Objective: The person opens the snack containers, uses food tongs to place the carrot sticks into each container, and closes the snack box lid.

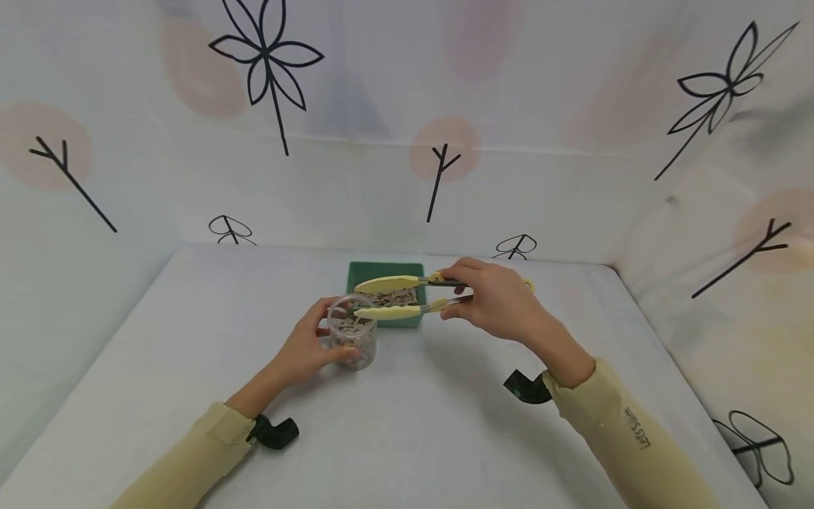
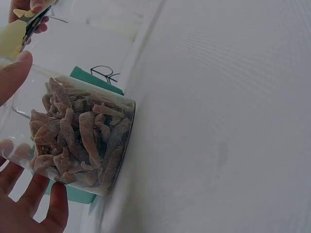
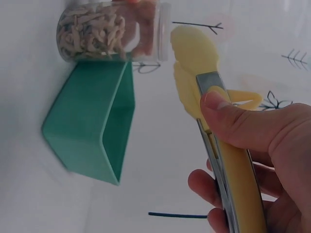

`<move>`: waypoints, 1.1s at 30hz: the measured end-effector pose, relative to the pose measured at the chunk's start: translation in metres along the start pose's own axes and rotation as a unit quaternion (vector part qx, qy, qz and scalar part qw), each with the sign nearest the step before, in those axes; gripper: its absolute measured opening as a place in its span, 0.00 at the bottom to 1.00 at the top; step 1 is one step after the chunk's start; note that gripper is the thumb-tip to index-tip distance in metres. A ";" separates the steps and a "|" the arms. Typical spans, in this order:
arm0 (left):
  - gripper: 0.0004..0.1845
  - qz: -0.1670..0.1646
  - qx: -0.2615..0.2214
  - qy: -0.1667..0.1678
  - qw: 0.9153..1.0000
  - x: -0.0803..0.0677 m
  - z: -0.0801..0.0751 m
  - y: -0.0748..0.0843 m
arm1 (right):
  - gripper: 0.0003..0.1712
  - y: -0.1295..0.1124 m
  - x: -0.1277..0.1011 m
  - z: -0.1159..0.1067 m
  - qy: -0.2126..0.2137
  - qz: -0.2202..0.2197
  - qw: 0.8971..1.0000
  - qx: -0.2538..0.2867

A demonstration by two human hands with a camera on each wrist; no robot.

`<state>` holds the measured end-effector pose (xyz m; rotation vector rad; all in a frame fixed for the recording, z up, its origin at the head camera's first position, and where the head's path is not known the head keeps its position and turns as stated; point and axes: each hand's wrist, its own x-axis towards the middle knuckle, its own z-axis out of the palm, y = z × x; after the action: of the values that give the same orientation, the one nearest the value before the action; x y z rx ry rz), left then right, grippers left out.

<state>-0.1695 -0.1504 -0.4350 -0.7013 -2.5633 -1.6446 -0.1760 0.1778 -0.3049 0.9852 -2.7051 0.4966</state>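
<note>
I see a white worktop (image 1: 445, 424) walled by patterned sheets. Standing on it are a clear jar (image 1: 353, 341) of brownish strips and, just behind it, a green rectangular tub (image 1: 385, 271) that holds more of the same strips

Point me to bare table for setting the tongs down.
Bare table left of the jar, and right of the green box toward the wall. Crowded at centre: left hand on jar, right hand holding tongs over it.
</note>
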 end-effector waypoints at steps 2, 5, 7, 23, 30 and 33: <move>0.45 -0.003 0.003 -0.001 1.000 0.000 -0.001 0.000 | 0.33 0.004 0.000 0.000 0.001 0.010 1.000 0.000; 0.45 -0.004 0.004 -0.004 1.000 0.000 -0.001 0.000 | 0.36 0.012 0.002 0.000 -0.004 0.036 0.999 -0.002; 0.45 -0.003 0.004 -0.006 1.000 0.000 -0.001 0.000 | 0.39 0.016 0.005 0.000 -0.013 0.061 0.998 0.005; 0.45 0.002 -0.001 -0.005 1.000 0.000 -0.001 -0.002 | 0.40 0.031 0.050 0.012 -0.170 0.094 0.972 -0.133; 0.45 0.009 0.001 -0.002 1.000 0.000 0.001 -0.003 | 0.30 0.011 0.071 0.010 -0.244 0.076 0.946 -0.201; 0.45 0.010 0.002 -0.002 1.000 0.000 0.000 -0.002 | 0.26 0.006 0.076 0.012 -0.253 0.082 0.943 -0.201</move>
<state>-0.1705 -0.1510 -0.4371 -0.7288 -2.5528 -1.6347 -0.2379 0.1332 -0.2929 0.8633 -3.1600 -0.3339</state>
